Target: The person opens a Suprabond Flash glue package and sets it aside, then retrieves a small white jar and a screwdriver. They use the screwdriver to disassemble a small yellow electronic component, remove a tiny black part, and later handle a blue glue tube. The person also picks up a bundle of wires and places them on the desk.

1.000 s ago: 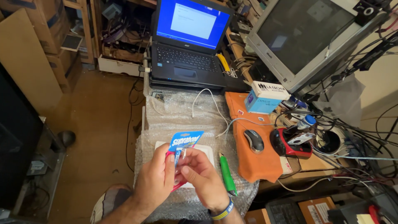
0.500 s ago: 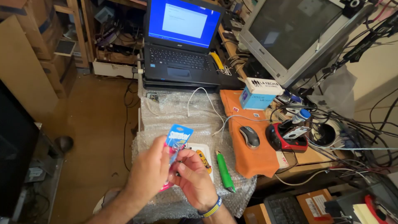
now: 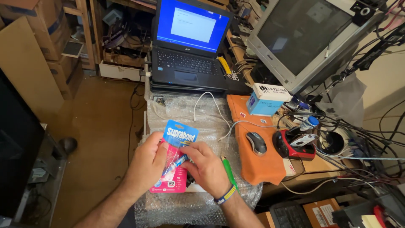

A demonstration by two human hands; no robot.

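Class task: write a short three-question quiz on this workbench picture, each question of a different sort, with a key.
1. True or false: the left hand holds the blue and pink blister pack.
2. Which lies just right of the right hand? A) green pen B) scissors C) spoon
3. Fill in: the computer mouse rests on an orange ____.

Key: 1 true; 2 A; 3 cloth.

Head-worn view, downward, close over desk [image 3: 261,169]
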